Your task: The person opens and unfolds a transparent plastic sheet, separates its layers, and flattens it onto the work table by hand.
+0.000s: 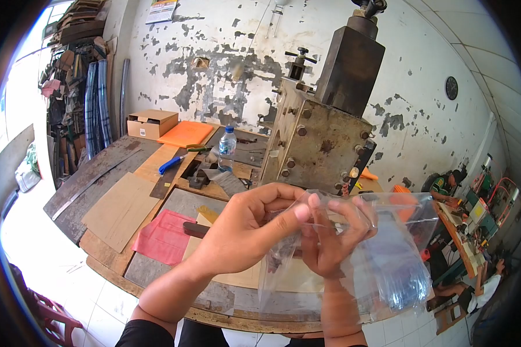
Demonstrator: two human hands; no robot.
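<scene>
Head view: left hand (246, 228) pinches a clear plastic bag (388, 257); right hand (333, 246) shows half-curled through it (grip unclear).

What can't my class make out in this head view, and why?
Head view throughout:
Grip of the right hand: obscured by clear plastic.
Top of the metal machine: cut off by upper edge.
Time on the wall clock: too small.
Print on the bottle: too small.

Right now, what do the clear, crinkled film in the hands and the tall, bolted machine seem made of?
Clear, crinkled film: probably thin, glossy plastic; the right hand shows through, creases glint.
Tall, bolted machine: likely dull, worn metal with rust-like stains; alloy unclear.
</scene>
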